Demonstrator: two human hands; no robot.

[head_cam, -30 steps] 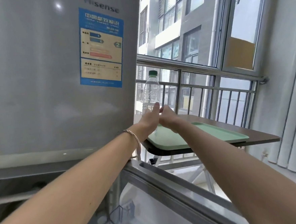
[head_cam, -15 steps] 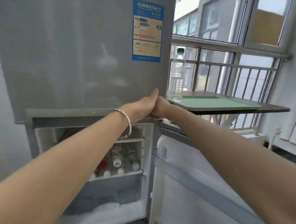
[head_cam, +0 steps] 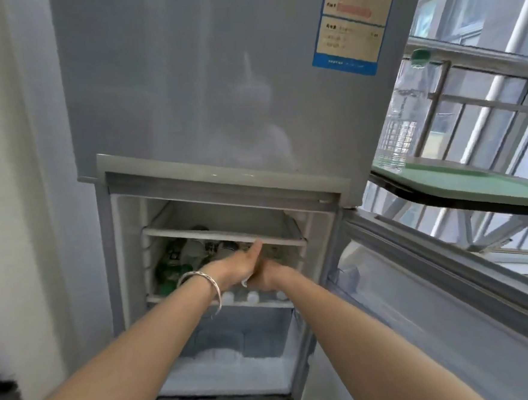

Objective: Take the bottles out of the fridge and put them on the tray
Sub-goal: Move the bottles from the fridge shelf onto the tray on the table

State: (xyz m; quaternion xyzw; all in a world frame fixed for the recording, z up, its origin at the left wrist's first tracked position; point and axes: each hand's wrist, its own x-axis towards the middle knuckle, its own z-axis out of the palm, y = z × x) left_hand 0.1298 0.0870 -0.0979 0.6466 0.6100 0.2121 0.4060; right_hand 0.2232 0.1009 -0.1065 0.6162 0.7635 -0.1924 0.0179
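Note:
The grey fridge (head_cam: 217, 93) has its lower compartment open. Several bottles lie on the middle shelf, white caps (head_cam: 252, 297) facing out and green-labelled bottles (head_cam: 167, 269) at the left. Both arms reach into this shelf. My left hand (head_cam: 243, 260), a silver bangle on its wrist, is held flat with fingers stretched inward. My right hand (head_cam: 270, 279) presses against it, fingers hidden. A white cap shows just under the hands; a grip on it is unclear. One clear bottle with a green cap (head_cam: 398, 121) stands upright on the green tray (head_cam: 474, 182).
The tray rests on a dark table (head_cam: 444, 198) to the right of the fridge, by a railed window. The open lower door (head_cam: 450, 296) swings out to the right below the table. Frost fills the bottom drawer (head_cam: 230, 367). A white wall stands at the left.
Both hands left the bottle on the tray and dropped left and down into the open lower compartment. The view has swung from the tray down to the fridge shelf.

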